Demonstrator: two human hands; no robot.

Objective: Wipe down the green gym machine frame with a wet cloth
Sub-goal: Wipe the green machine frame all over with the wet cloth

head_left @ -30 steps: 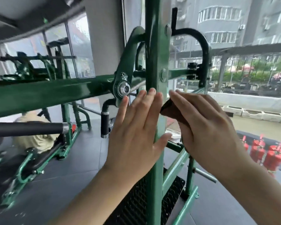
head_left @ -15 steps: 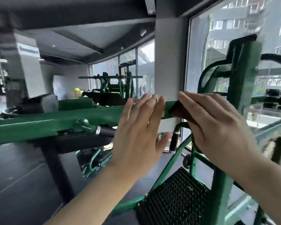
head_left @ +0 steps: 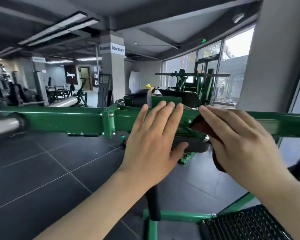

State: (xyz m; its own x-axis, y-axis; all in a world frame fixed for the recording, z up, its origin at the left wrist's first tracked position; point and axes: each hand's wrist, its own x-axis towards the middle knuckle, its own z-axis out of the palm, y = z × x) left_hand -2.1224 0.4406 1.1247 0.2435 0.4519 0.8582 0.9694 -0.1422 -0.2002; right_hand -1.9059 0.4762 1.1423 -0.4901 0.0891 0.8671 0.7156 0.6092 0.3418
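The green frame beam [head_left: 62, 121] is seen running horizontally, its long axis stretched from far beyond the left hand to past the right hand, level with the fingers of both. A bolted green bracket [head_left: 109, 121] is set on the beam just to the outer side of the left hand. The dark cloth [head_left: 200, 126] is held against the beam under the right hand [head_left: 239, 144], whose fingers are laid straight and close together over it; a second dark fold is seen below the palm. Whether the thumb is curled round the cloth cannot be told. The left hand [head_left: 154, 146] is held flat just beside the right, fingers straight and slightly spread over the beam, thumb stretched toward the cloth. Below the right hand, a black grated footplate [head_left: 248, 224] is seen on lower green tubing. Dark floor tiles [head_left: 42, 170] are spread beneath the left forearm. Beyond the fingertips, another green machine [head_left: 189, 84] is set before tall windows.
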